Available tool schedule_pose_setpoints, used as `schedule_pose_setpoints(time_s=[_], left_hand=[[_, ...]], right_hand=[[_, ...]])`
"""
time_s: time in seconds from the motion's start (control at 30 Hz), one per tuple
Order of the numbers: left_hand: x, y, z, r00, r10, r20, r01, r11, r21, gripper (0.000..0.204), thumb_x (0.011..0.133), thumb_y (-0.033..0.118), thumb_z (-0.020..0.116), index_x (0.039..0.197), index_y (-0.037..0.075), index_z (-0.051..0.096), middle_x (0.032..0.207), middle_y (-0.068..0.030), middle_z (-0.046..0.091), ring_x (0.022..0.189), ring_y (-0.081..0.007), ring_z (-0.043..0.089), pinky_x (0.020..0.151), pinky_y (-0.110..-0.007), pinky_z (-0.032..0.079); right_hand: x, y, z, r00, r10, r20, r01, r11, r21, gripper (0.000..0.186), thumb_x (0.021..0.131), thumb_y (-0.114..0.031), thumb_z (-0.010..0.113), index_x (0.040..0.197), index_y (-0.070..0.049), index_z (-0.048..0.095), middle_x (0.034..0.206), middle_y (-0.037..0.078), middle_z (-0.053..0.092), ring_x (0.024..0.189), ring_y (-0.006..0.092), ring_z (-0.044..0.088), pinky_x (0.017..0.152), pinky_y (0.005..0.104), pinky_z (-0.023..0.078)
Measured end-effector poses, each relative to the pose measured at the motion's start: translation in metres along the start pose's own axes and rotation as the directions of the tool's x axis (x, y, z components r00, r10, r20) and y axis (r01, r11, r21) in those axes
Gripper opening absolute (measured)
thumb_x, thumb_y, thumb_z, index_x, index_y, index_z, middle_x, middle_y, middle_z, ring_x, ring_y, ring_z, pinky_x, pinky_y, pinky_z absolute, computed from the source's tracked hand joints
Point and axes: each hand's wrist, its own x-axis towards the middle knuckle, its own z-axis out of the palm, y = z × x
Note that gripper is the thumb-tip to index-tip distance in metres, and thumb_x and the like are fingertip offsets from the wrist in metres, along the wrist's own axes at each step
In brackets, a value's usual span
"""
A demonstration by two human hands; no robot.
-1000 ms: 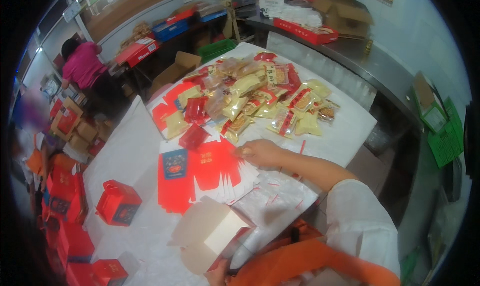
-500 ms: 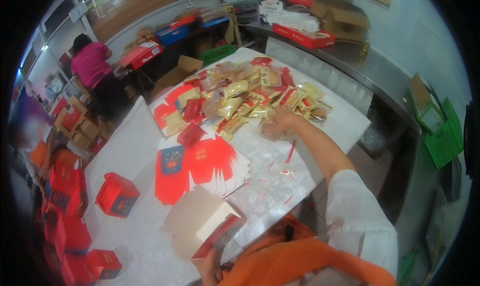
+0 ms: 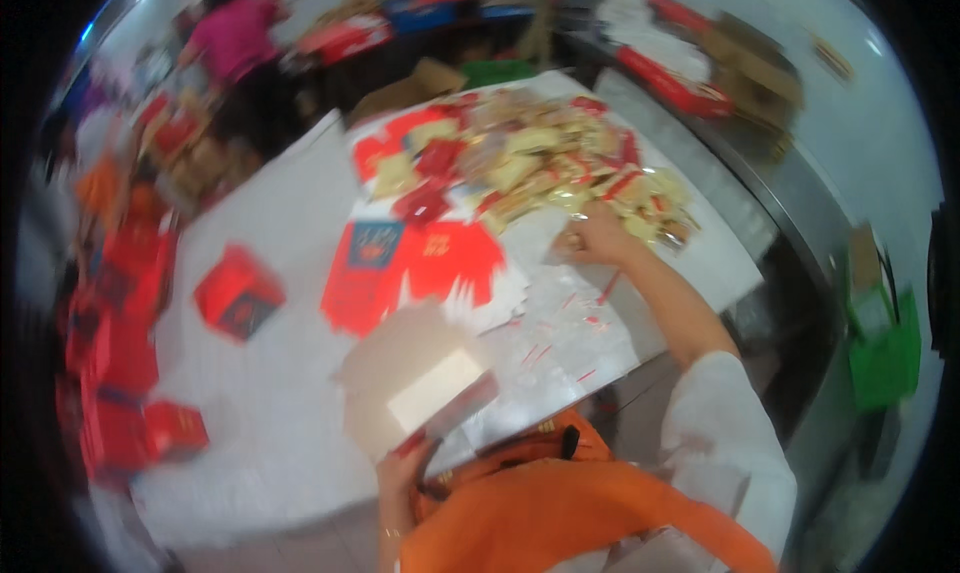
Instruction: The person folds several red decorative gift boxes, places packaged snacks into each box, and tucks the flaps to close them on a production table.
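Left hand (image 3: 402,465) clamps the open box (image 3: 405,368) at its near edge; right hand (image 3: 602,237), beyond and rightward, lies at the packet pile's (image 3: 530,163) near side; its grip cannot be determined.

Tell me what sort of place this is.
Probably a small packing workshop: the table holds a heap of wrapped packets and flat red cartons, with made-up red boxes at the left.

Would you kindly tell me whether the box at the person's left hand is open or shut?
Open: the box at the left hand has its pale flap spread out, exposing the inside.
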Motion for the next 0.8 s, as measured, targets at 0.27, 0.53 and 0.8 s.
schedule_pose_setpoints(time_s=[0.27, 0.53, 0.8], left_hand=[[0.012, 0.025, 0.009, 0.749, 0.661, 0.047, -0.652, 0.723, 0.228, 0.115, 0.059, 0.032, 0.097, 0.15, 0.001, 0.035, 0.15, -0.0174, 0.036, 0.142, -0.0363, 0.036, 0.117, -0.047, 0.032], [0.004, 0.04, 0.022, 0.689, 0.724, 0.03, -0.721, 0.681, 0.13, 0.125, 0.066, 0.037, 0.097, 0.156, -0.001, 0.02, 0.147, -0.019, 0.034, 0.14, -0.0365, 0.036, 0.119, -0.046, 0.029], [0.021, 0.01, 0.025, 0.665, 0.747, 0.0, -0.747, 0.665, 0.017, 0.133, 0.063, 0.034, 0.098, 0.159, -0.001, 0.013, 0.151, -0.0215, 0.03, 0.143, -0.0372, 0.032, 0.119, -0.049, 0.028]], right_hand=[[-0.051, -0.108, -0.131, 0.923, 0.071, -0.378, 0.296, 0.495, 0.817, 0.053, 0.075, -0.011, 0.084, 0.123, -0.005, 0.064, 0.12, 0.016, 0.064, 0.113, 0.0323, 0.065, 0.1, 0.0427, 0.05], [-0.08, -0.254, -0.223, 0.809, -0.578, -0.109, 0.561, 0.703, 0.437, 0.042, 0.083, -0.022, 0.076, 0.12, -0.005, 0.065, 0.104, 0.018, 0.066, 0.096, 0.036, 0.067, 0.08, 0.044, 0.054], [-0.037, -0.293, -0.16, 0.704, -0.619, 0.349, 0.509, 0.782, 0.36, 0.05, 0.089, -0.034, 0.068, 0.128, -0.003, 0.063, 0.102, 0.02, 0.071, 0.098, 0.0376, 0.067, 0.087, 0.0471, 0.053]])
